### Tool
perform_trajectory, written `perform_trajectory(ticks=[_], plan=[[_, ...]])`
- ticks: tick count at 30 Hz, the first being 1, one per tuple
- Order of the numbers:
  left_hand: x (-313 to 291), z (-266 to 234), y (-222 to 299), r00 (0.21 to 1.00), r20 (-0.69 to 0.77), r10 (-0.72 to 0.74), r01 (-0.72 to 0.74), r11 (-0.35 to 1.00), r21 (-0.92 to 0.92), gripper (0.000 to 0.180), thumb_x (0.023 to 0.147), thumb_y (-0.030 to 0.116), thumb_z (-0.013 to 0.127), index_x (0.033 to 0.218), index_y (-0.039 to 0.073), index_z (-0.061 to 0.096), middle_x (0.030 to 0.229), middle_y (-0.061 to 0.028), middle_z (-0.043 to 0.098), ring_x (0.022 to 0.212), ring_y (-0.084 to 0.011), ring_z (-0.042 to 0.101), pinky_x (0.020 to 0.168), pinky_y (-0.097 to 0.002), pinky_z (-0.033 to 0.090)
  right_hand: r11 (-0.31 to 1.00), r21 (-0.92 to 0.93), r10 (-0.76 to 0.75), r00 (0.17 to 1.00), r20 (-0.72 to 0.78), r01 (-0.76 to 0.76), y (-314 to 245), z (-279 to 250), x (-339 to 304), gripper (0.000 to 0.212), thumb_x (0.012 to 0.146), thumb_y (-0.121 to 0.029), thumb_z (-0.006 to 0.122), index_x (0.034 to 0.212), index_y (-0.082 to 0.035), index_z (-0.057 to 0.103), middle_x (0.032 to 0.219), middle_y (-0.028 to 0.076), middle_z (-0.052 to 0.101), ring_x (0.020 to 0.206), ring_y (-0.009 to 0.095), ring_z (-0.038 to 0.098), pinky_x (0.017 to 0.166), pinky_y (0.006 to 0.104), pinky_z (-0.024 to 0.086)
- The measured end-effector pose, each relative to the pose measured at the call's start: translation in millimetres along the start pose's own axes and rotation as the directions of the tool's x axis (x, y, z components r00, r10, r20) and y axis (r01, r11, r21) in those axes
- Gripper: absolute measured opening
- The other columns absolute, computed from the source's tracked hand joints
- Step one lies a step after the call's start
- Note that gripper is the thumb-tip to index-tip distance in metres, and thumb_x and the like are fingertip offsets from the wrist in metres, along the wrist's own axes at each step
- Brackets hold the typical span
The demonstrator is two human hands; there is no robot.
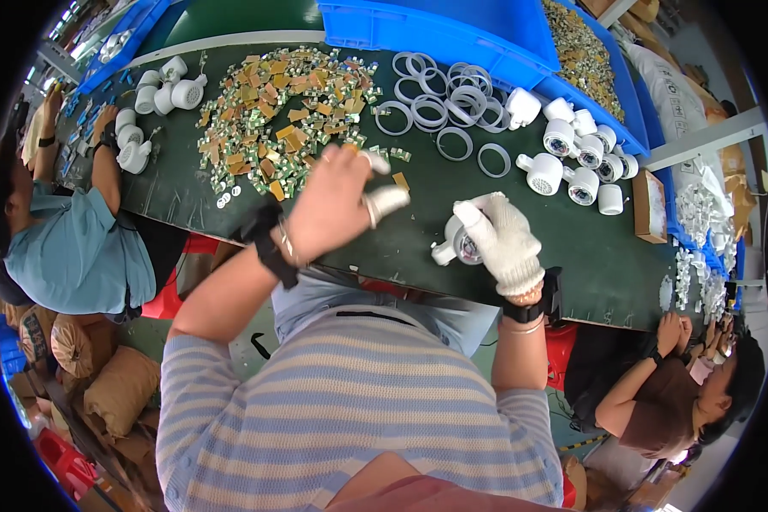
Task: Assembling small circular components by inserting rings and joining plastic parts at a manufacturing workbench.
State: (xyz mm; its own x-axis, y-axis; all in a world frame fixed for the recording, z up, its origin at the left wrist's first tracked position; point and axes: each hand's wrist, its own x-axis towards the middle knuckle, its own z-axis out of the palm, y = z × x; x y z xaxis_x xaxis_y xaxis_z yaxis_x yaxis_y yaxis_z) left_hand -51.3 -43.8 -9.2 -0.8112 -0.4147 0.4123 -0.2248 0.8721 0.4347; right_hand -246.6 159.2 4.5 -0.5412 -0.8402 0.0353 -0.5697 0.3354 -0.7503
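Note:
My left hand (333,200) is bare except for white covers on the thumb and one finger. It hovers over the near right edge of a pile of small green-and-tan circuit boards (286,111). Its thumb and finger stand apart with nothing visible between them. A loose tan board piece (401,181) lies just beyond the thumb tip. In a white knitted glove, my right hand (505,243) grips a round white plastic housing (467,247) near the table's front edge. The housing's clear, shiny face points up, partly hidden under the gloved fingers.
Several translucent rings (452,144) lie past my hands, with white housings (544,173) to their right. Blue bins (435,34) line the far side. More housings (179,94) stand at the left of the green table (589,264). An open cardboard box (651,207) sits right. People work on both sides.

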Motion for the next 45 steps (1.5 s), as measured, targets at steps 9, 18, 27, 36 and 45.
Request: perform_trajectory(ticks=[9, 18, 27, 36, 45], plan=[[29.0, 39.5, -44.4, 0.988, 0.057, -0.14, 0.121, 0.958, 0.261, 0.022, 0.08, 0.029, 0.082, 0.088, 0.01, 0.073, 0.095, -0.011, 0.068, 0.101, -0.0352, 0.062, 0.086, -0.048, 0.051, 0.903, -0.315, -0.376, 0.893, -0.247, 0.293, -17.4, 8.0, -18.2, 0.017, 0.084, -0.02, 0.082, 0.097, -0.01, 0.075, 0.102, 0.011, 0.072, 0.102, 0.031, 0.066, 0.093, 0.0446, 0.048], [10.4, -7.3, 6.7, 0.848, 0.393, -0.356, 0.52, 0.707, -0.48, 0.022, 0.092, 0.01, 0.076, 0.11, 0.004, 0.064, 0.09, -0.0096, 0.073, 0.07, -0.0185, 0.067, 0.063, -0.0336, 0.053, 0.838, -0.492, -0.408, 0.87, -0.275, 0.237, -13.1, 39.6, -44.8, 0.014, 0.082, -0.013, 0.08, 0.093, -0.015, 0.073, 0.127, 0.008, 0.067, 0.126, 0.037, 0.057, 0.114, 0.0591, 0.037], [-46.7, 1.2, 33.1, 0.804, 0.568, -0.179, 0.59, 0.37, -0.718, 0.027, 0.1, 0.009, 0.072, 0.124, 0.004, 0.063, 0.108, -0.0035, 0.07, 0.093, -0.0085, 0.065, 0.08, -0.0255, 0.055, 0.925, 0.241, -0.3, 0.954, -0.015, 0.295, -25.8, 22.7, -32.2, 0.012, 0.085, -0.002, 0.074, 0.096, -0.006, 0.071, 0.086, 0.008, 0.065, 0.086, 0.025, 0.064, 0.082, 0.037, 0.051], [-52.0, -5.8, 47.0, 0.873, 0.473, -0.118, 0.46, 0.521, -0.719, 0.027, 0.097, 0.005, 0.074, 0.122, 0.002, 0.065, 0.107, -0.0063, 0.074, 0.097, -0.0131, 0.071, 0.088, -0.0293, 0.057, 0.9, 0.19, -0.419, 0.899, 0.126, 0.393, -27.7, 13.3, -24.9, 0.012, 0.082, -0.003, 0.077, 0.091, -0.007, 0.069, 0.084, 0.008, 0.063, 0.08, 0.024, 0.063, 0.077, 0.0348, 0.05], [-54.8, -3.3, 48.9, 0.808, 0.577, -0.118, 0.577, 0.353, -0.737, 0.025, 0.097, 0.002, 0.072, 0.121, 0.0, 0.064, 0.112, -0.0082, 0.073, 0.103, -0.0144, 0.071, 0.093, -0.0302, 0.057, 0.902, 0.313, -0.35, 0.928, 0.129, 0.296, -18.9, 16.8, -27.6, 0.013, 0.081, -0.004, 0.078, 0.09, -0.007, 0.069, 0.086, 0.006, 0.065, 0.082, 0.022, 0.063, 0.075, 0.0342, 0.05]])
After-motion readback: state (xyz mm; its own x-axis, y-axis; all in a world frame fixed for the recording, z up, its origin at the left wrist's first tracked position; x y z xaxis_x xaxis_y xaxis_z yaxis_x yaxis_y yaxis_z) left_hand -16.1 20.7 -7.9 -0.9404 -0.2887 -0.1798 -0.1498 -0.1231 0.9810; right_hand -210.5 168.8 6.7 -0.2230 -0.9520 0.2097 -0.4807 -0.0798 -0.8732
